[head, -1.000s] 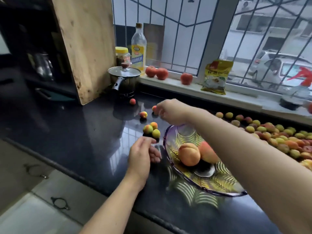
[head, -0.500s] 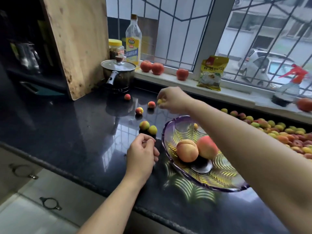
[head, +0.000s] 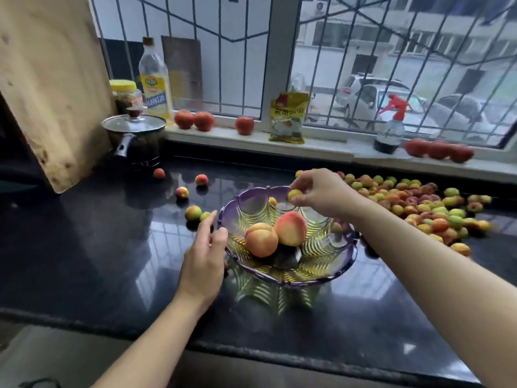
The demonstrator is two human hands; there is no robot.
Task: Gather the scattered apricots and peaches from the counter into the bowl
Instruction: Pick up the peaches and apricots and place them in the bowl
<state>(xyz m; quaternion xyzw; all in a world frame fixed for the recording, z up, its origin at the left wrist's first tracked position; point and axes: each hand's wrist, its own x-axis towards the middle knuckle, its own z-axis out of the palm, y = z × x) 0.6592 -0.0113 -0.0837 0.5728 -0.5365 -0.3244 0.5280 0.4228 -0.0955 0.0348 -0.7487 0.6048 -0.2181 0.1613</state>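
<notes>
A purple glass bowl stands mid-counter with two peaches and one small apricot inside. My right hand hovers over the bowl's far rim and pinches a yellow apricot. My left hand rests at the bowl's left rim, fingers loosely curled and touching the edge. Several loose apricots lie left of the bowl, the nearest pair just beyond my left fingers. A big heap of apricots covers the counter to the right.
A lidded pot stands at the back left beside a leaning wooden board. The windowsill holds an oil bottle, a jar, tomatoes, a yellow packet and a spray bottle. The counter's front edge runs below the bowl.
My right hand picked a yellow apricot from the counter behind the bowl and carried it right, over the bowl's rim. My left hand shifted to the bowl's left edge.
</notes>
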